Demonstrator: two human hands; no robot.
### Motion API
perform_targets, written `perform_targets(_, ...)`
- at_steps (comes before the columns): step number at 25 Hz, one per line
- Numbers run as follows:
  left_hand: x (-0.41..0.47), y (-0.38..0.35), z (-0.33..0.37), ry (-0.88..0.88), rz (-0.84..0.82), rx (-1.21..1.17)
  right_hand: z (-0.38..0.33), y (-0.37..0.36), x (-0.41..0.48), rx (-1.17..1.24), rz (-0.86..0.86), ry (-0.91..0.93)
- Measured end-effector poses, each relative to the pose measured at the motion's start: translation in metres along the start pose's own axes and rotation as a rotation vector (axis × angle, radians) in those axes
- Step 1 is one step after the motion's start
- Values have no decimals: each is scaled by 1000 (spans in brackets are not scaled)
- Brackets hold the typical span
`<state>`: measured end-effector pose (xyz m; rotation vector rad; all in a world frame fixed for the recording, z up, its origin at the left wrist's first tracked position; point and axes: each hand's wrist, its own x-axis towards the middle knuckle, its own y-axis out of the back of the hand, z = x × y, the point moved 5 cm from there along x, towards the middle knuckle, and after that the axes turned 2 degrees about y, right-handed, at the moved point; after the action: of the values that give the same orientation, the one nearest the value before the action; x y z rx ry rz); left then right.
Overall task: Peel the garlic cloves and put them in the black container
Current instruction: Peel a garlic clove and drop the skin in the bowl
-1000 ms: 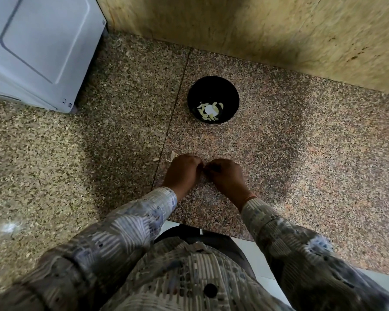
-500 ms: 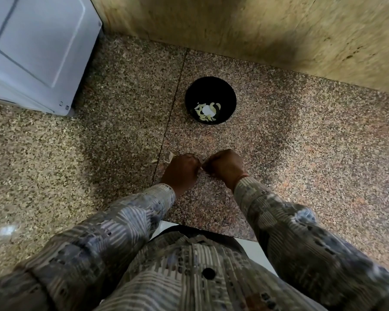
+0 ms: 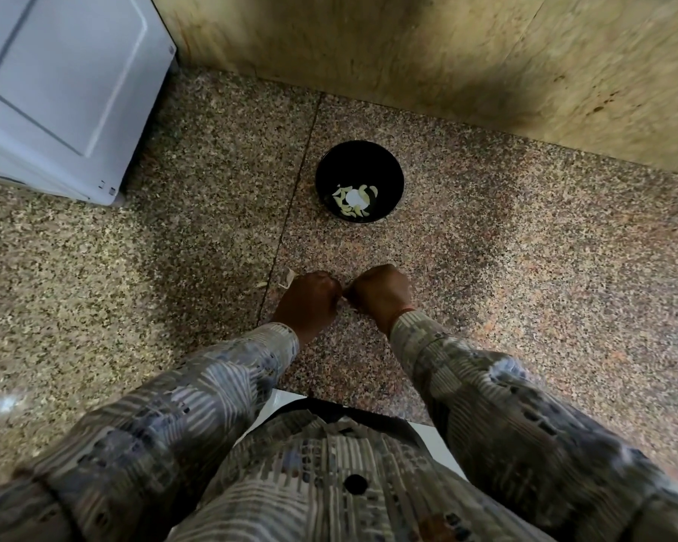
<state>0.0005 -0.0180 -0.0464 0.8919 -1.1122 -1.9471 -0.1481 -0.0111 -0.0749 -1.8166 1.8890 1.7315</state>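
While both hands meet knuckle to knuckle over counter [image 3: 505, 291], clove [image 3: 345, 300] sits pinched between them; only pale sliver shows at contact point. Left hand [image 3: 310, 301], right hand [image 3: 382, 293]: fingers curled tight, each gripping clove. Clove long axis and tip direction: cannot tell, fingers cover it. Black container [image 3: 359, 156] lies straight ahead of hands, away from body, well apart, slightly nearer right hand; peeled cloves [image 3: 355, 199] on its floor. Likely mid-peel; drop needs forward reach. Peel scraps [image 3: 288, 277] just beside left hand.
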Motion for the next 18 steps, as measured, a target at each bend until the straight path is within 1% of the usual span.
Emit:
perform_targets(2, -1, 0, 1, 3, -21, 22, -2, -1, -4, 57, -18, 69)
perform_targets(3, -2, 1, 2, 14, -29, 25, -3, 0, -5, 25, -21, 111)
perform_targets(6, -1, 4, 5, 39, -36, 18, 1, 0, -10, -6, 46, 124)
perform_targets(7, -4, 6, 8, 47, -43, 12, 3, -2, -14, 63, 51, 135)
perform_targets(9, -13, 7, 16, 39, -18, 2, 7, -4, -25, 165, -12, 203)
perform_targets(11, -23, 14, 22, 39, 76, -49, 13, 6, -38, 314, -82, 233)
perform_targets(12, -28, 19, 25, 94, 136, -147, 14, 14, -45, 454, -137, 226)
perform_targets(13, -34, 24, 24, 217, 172, -336, 14, 21, -53, 610, -197, 198)
perform_targets(14, -39, 28, 23, 374, 189, -607, 13, 28, -61, 725, -253, 179)
perform_targets(15, -44, 29, 26, 517, 169, -899, 11, 37, -69, 801, -300, 181)
perform_targets(16, -48, 31, 31, 593, 162, -1126, 8, 48, -77, 834, -334, 199)
perform_targets(17, -51, 39, 37, 615, 163, -1204, 4, 59, -85, 816, -336, 256)
perform_targets(18, -53, 49, 44, 612, 164, -1235, 0, 73, -91, 715, -279, 376)
